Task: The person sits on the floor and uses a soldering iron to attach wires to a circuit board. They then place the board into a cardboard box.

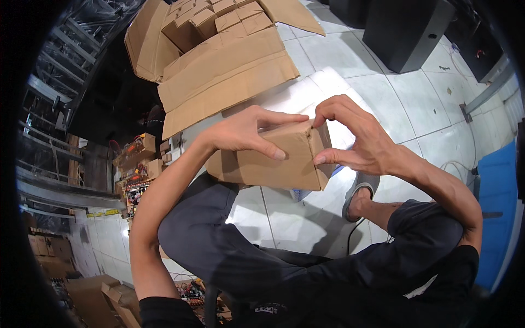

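Note:
A small brown cardboard box (279, 164) is held up in front of me, tilted, above my knees. My left hand (246, 131) grips it from the left, the thumb on the near side and the fingers along the top edge. At the box's right end, my right hand (363, 142) has its fingertips on the top corner and its thumb on the near edge of that end. The end's face is partly hidden by this hand. Behind the box lies a white block-like thing (322, 90), partly covered.
A large open carton (224, 82) full of several small cardboard boxes stands ahead. Black cabinets (402, 35) stand on the tiled floor (394, 98) at the far right. A blue bin (495, 213) is at the right. Electronic parts (136, 158) and metal racking (54, 186) lie left.

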Demonstrator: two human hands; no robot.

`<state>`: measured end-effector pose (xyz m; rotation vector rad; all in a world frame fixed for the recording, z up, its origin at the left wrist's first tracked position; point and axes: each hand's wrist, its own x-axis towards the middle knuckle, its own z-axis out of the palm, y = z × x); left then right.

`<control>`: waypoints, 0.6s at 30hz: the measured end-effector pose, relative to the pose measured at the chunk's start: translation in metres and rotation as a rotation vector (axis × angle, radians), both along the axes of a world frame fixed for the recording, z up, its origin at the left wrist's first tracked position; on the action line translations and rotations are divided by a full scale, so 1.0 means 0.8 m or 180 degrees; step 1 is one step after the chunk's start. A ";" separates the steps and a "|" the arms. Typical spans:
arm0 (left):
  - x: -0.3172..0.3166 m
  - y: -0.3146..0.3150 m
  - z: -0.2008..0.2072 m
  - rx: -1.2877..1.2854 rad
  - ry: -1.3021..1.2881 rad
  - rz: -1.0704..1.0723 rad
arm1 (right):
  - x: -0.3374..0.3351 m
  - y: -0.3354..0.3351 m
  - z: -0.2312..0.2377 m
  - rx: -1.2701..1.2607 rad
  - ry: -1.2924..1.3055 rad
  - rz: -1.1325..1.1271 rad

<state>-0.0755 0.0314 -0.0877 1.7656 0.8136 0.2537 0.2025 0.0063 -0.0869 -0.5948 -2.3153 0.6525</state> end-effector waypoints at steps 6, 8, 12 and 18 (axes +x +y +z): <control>0.000 0.004 -0.005 0.0198 0.0016 -0.0329 | 0.009 0.008 0.000 -0.1679 0.0232 0.0256; -0.001 0.005 -0.006 0.0198 0.0077 -0.0423 | 0.022 0.008 0.008 -0.1777 0.0141 0.0386; -0.007 0.004 -0.017 0.0093 0.0106 -0.0301 | 0.039 0.008 0.013 -0.0889 -0.0782 0.0347; -0.008 0.006 -0.022 0.0036 0.0129 -0.0287 | 0.034 -0.006 0.000 0.0918 -0.1472 -0.0069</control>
